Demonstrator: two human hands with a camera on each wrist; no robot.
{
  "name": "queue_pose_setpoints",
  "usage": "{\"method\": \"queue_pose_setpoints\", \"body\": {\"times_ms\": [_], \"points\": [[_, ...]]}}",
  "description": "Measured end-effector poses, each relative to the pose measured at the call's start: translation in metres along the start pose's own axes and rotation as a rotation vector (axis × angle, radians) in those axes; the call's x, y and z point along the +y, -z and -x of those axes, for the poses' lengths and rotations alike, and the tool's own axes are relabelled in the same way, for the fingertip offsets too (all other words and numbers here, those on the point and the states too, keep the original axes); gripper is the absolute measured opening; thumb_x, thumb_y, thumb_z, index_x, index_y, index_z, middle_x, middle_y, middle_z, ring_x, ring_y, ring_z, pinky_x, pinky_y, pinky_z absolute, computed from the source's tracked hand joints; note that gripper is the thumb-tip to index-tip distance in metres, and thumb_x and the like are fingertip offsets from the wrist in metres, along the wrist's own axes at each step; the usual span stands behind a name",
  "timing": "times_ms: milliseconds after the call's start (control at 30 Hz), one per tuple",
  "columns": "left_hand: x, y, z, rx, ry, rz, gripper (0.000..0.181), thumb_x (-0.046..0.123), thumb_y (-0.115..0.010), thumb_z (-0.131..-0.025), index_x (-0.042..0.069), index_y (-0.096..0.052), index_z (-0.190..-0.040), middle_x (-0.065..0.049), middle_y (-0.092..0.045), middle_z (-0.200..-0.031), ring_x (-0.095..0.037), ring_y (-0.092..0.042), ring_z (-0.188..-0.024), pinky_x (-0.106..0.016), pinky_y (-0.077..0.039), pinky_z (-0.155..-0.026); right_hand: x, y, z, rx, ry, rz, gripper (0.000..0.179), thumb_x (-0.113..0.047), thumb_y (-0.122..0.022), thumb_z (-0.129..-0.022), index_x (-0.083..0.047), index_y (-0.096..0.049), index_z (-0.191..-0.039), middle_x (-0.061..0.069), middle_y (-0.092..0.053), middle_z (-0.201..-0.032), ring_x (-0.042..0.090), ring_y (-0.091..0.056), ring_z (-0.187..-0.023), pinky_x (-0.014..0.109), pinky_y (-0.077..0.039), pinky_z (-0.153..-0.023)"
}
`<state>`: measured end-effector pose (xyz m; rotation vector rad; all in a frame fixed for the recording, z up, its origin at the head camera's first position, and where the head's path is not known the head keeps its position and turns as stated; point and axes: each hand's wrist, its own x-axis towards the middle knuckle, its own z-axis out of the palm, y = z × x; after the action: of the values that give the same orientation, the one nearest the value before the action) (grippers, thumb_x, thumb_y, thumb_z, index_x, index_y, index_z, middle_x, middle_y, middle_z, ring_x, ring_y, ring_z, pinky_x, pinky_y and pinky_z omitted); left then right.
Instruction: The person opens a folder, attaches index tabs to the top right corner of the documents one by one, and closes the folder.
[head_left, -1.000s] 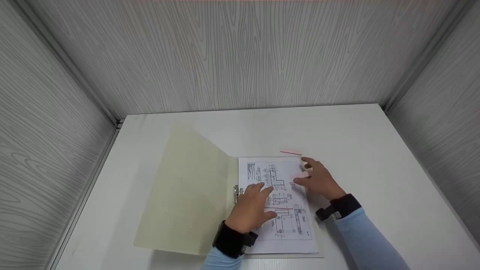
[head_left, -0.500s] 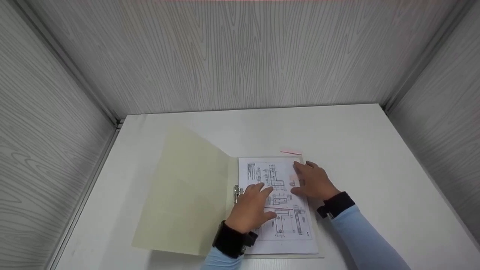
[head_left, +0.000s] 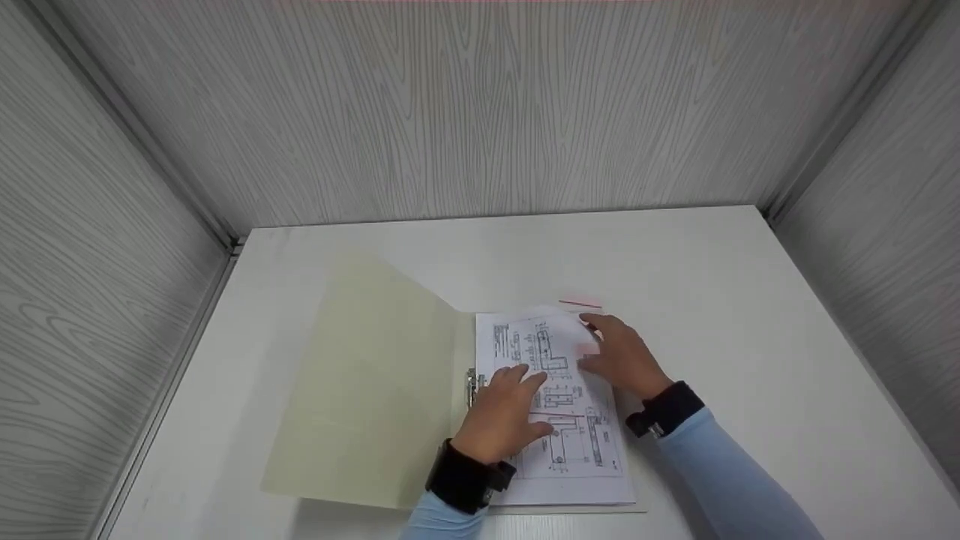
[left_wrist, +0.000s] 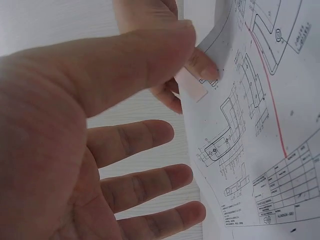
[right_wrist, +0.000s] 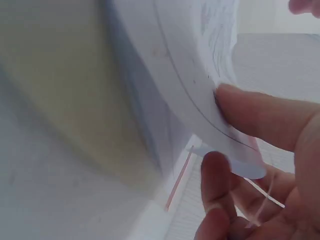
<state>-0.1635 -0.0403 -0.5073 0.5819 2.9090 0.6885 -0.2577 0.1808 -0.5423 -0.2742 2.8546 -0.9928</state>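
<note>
An open pale-yellow folder stands before me in the head view, its cover (head_left: 360,397) tilted up at the left. Printed sheets with technical drawings (head_left: 559,484) lie in its right half. My left hand (head_left: 499,420) is over the sheets with fingers spread, holding nothing; whether it touches the paper is unclear. At their right edge my right hand (head_left: 626,360) pinches the lifted, curved top sheet (right_wrist: 195,95) between thumb and fingers. A pink sticky tab (left_wrist: 191,85) sits by that thumb. Another pink, red-edged tab (head_left: 580,301) sticks out past the top edge.
A metal clip (head_left: 472,386) runs along the folder's fold. The white table (head_left: 750,315) extends around the folder. Grey wood-grain panels (head_left: 480,112) enclose it at the back and both sides.
The right hand shifts left over the page edge, then takes the top sheet's edge, lifting and bowing its upper right corner. The left hand stays in place.
</note>
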Motion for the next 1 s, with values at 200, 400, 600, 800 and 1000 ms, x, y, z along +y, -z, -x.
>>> {"method": "queue_pose_setpoints", "body": {"times_ms": [200, 400, 600, 800, 1000], "points": [[0.001, 0.001, -0.002, -0.021, 0.023, -0.006, 0.070, 0.037, -0.081, -0.076, 0.016, -0.053, -0.137, -0.012, -0.046, -0.143, -0.031, -0.040, -0.132, -0.052, -0.039, -0.101, -0.001, 0.008, -0.006, 0.040, -0.104, -0.282, 0.095, -0.025, -0.078, -0.080, -0.016, -0.018, -0.153, 0.015, -0.039, -0.144, 0.033, -0.053, -0.113, 0.048, -0.049, -0.091], [0.000, 0.001, -0.002, -0.026, 0.023, -0.021, 0.070, 0.038, -0.080, -0.077, 0.016, -0.053, -0.137, -0.012, -0.046, -0.144, -0.031, -0.040, -0.132, -0.050, -0.038, -0.103, 0.002, 0.008, -0.016, -0.018, -0.219, -0.354, 0.097, -0.029, -0.076, -0.081, -0.014, -0.014, -0.153, 0.019, -0.052, -0.132, 0.032, -0.059, -0.109, 0.047, -0.050, -0.087], [0.000, 0.000, -0.002, -0.023, 0.022, -0.020, 0.070, 0.038, -0.080, -0.076, 0.016, -0.053, -0.137, -0.011, -0.046, -0.143, -0.030, -0.040, -0.132, -0.050, -0.039, -0.102, 0.005, 0.004, -0.022, -0.062, -0.222, -0.331, 0.081, -0.023, -0.075, -0.080, -0.009, -0.032, -0.147, 0.012, -0.062, -0.119, 0.025, -0.064, -0.097, 0.039, -0.054, -0.078], [0.000, -0.001, -0.002, -0.013, 0.028, -0.002, 0.070, 0.037, -0.081, -0.076, 0.017, -0.053, -0.137, -0.011, -0.046, -0.143, -0.030, -0.040, -0.133, -0.050, -0.038, -0.103, 0.007, 0.000, -0.025, -0.075, -0.219, -0.289, 0.069, -0.019, -0.071, -0.080, -0.009, -0.042, -0.141, 0.008, -0.062, -0.115, 0.024, -0.063, -0.093, 0.036, -0.053, -0.076], [-0.002, 0.000, -0.002, 0.009, 0.000, -0.023, 0.069, 0.037, -0.080, -0.077, 0.015, -0.054, -0.136, -0.013, -0.048, -0.141, -0.030, -0.042, -0.131, -0.049, -0.040, -0.102, 0.011, 0.000, -0.023, -0.120, -0.163, -0.366, 0.069, -0.014, -0.074, -0.079, -0.012, -0.041, -0.139, 0.010, -0.064, -0.108, 0.025, -0.067, -0.083, 0.036, -0.056, -0.067]]}}
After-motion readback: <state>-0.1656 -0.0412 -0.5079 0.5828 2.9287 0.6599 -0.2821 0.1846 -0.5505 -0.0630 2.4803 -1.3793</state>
